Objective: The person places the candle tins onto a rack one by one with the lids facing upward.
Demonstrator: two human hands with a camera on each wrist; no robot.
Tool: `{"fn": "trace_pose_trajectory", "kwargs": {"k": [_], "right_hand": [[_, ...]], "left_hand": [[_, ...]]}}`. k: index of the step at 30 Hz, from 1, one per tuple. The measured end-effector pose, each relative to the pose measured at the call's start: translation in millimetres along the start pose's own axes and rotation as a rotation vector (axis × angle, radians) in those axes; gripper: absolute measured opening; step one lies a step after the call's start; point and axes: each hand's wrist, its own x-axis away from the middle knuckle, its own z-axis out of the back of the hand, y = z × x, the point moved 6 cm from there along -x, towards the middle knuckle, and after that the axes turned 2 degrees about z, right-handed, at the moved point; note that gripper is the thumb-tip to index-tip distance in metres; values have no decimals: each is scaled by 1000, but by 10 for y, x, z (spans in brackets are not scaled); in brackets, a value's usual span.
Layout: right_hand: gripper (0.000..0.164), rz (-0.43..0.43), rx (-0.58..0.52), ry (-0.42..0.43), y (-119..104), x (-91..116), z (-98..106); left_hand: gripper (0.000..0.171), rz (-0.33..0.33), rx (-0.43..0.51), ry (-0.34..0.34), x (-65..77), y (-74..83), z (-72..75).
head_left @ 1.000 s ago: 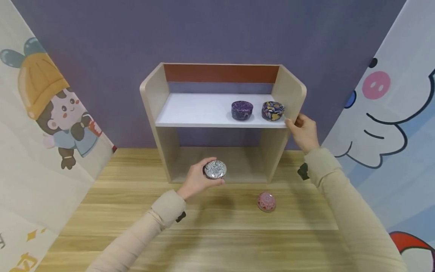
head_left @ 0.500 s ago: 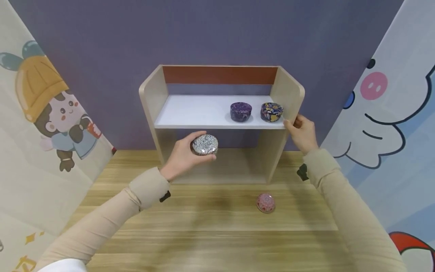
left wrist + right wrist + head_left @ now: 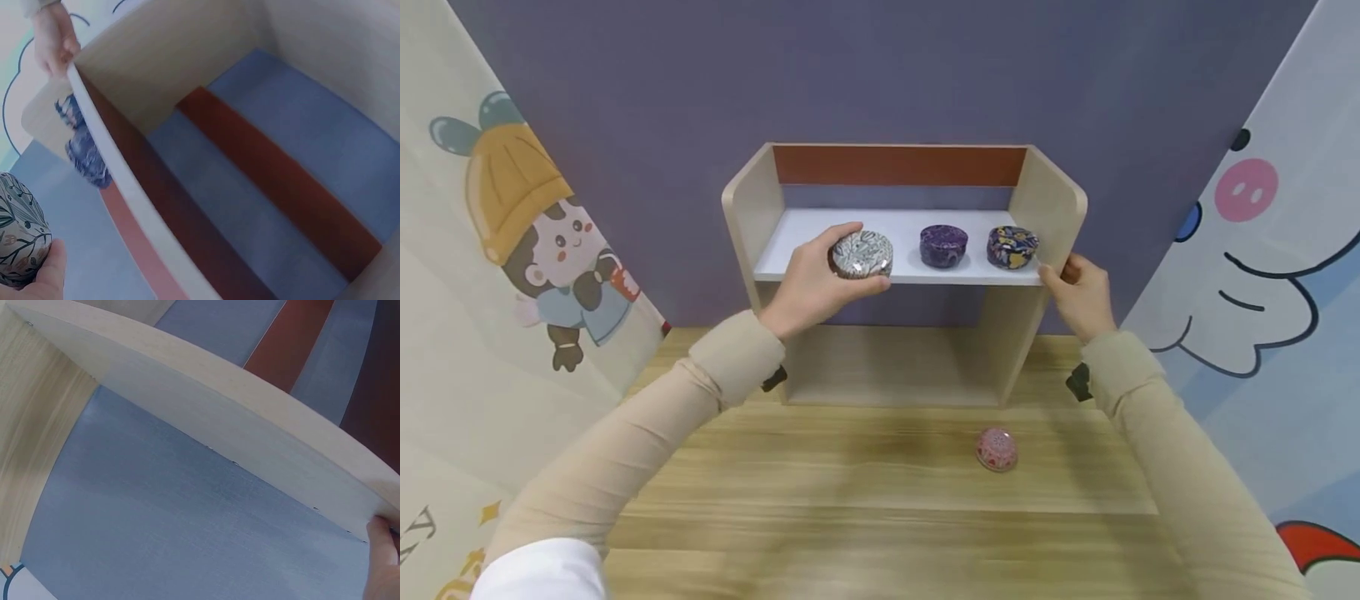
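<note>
My left hand (image 3: 808,287) grips a round silver patterned tin (image 3: 862,253) at the front edge of the white shelf board (image 3: 808,242), left of a purple tin (image 3: 943,245) and a dark floral tin (image 3: 1012,247). The left wrist view shows the silver tin (image 3: 19,234) resting against my thumb. My right hand (image 3: 1082,292) holds the right side panel (image 3: 1048,221) of the small wooden shelf unit; a fingertip (image 3: 382,550) presses its edge in the right wrist view.
A pink domed tin (image 3: 997,448) lies on the wooden tabletop (image 3: 850,475) in front of the shelf's right leg. Cartoon-printed panels (image 3: 490,275) stand at both sides and a purple wall (image 3: 880,75) behind.
My left hand has lifted the silver tin from the tabletop level up to the shelf board. The right hand has stayed on the side panel.
</note>
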Motion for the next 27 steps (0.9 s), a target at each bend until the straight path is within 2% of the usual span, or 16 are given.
{"fn": "trace_pose_trajectory", "kwargs": {"k": [4, 11, 15, 23, 27], "right_hand": [[51, 1, -7, -11, -9, -6, -4], [52, -7, -4, -19, -5, -3, -7], [53, -14, -4, -24, 9, 7, -3], [53, -14, -14, -17, 23, 2, 12], [53, -14, -34, -21, 17, -1, -5]], "left_hand": [[79, 9, -20, 21, -135, 23, 65], [78, 29, 3, -3, -342, -39, 84], [79, 36, -33, -13, -453, -61, 81], [81, 88, -89, -43, -613, -115, 60], [81, 123, -85, -37, -682, -173, 43]]}}
